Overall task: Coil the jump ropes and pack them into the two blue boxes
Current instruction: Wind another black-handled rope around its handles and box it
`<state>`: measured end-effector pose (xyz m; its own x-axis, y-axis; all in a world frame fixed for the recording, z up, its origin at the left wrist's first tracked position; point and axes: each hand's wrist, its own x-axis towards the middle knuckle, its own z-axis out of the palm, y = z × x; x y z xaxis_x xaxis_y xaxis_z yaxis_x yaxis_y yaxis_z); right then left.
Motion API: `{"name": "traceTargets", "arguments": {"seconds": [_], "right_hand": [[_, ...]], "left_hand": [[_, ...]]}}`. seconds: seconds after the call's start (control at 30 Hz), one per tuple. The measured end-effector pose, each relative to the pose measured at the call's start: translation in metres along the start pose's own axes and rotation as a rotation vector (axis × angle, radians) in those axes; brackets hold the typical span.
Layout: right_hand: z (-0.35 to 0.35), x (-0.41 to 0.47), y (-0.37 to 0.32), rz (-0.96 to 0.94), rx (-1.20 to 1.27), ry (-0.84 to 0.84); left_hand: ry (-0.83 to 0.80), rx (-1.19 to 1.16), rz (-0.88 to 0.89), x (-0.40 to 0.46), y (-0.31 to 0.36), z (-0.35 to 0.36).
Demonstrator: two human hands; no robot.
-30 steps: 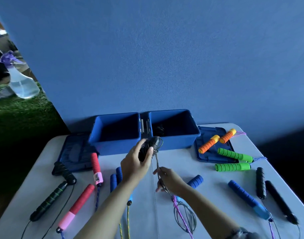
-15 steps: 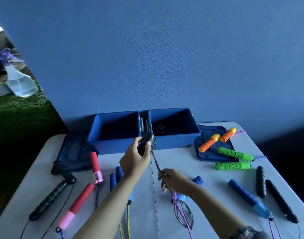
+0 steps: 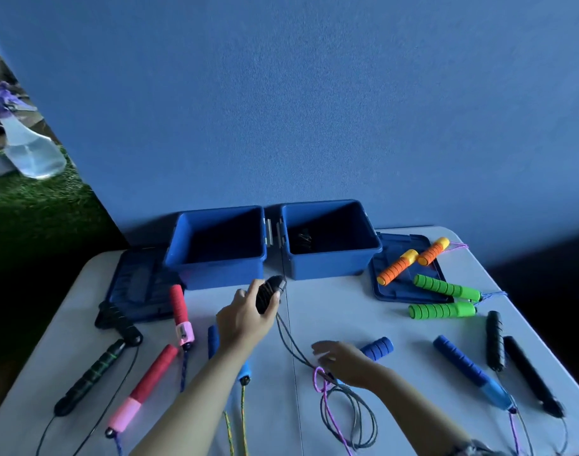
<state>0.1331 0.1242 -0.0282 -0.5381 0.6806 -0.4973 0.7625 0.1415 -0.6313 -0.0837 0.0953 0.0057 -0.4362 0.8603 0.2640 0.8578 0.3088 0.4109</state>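
The left hand [image 3: 245,319] has its fingers wrapped around a black handle bundle [image 3: 270,292], held up just in front of the gap between the two blue boxes. A thin dark rope [image 3: 289,340] trails from it down toward 5 o'clock, running under the right hand [image 3: 344,363] and ending in loose loops [image 3: 353,416] on the white table [image 3: 330,311], tangled with a purple cord [image 3: 321,385].

The right hand hovers low over that rope with fingers spread fairly flat; can't tell whether it's actually pinching the rope, it's blurry.

The left box [image 3: 215,248] looks bare inside, and the right box [image 3: 329,241] has something dark in its left corner. A lid lies flat at each outer side.

Around it all: orange handles [image 3: 413,260] and green handles [image 3: 444,297] at 2 o'clock, black handles [image 3: 511,357] and a blue handle [image 3: 462,365] at 3 to 4 o'clock, red and pink handles [image 3: 179,311] plus a black-green one [image 3: 94,376] at 8 to 9 o'clock. A spray bottle [image 3: 28,149] sits off the table at 10 o'clock.
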Motion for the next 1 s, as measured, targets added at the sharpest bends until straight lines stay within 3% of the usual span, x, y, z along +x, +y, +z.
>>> {"name": "traceTargets", "arguments": {"seconds": [0.13, 0.37, 0.57, 0.73, 0.93, 1.0], "right_hand": [[-0.002, -0.007, 0.032, 0.061, -0.135, 0.148], [0.001, -0.017, 0.06, 0.13, -0.47, 0.146], [-0.009, -0.019, 0.062, 0.09, -0.476, 0.476], [-0.004, -0.011, 0.06, 0.066, -0.534, 0.406], [0.032, -0.009, 0.038, -0.155, -0.446, 0.433], [0.044, -0.01, 0.033, -0.157, -0.483, 0.347]], "left_hand": [[-0.013, 0.032, -0.017, -0.009, -0.014, 0.003], [-0.037, 0.041, -0.012, -0.013, -0.019, 0.005], [-0.005, 0.028, 0.013, -0.012, -0.019, 0.002], [0.038, -0.03, 0.086, -0.007, -0.013, 0.001], [0.079, -0.051, 0.088, 0.001, -0.004, 0.001], [0.078, -0.067, 0.081, 0.002, -0.002, 0.0]]}}
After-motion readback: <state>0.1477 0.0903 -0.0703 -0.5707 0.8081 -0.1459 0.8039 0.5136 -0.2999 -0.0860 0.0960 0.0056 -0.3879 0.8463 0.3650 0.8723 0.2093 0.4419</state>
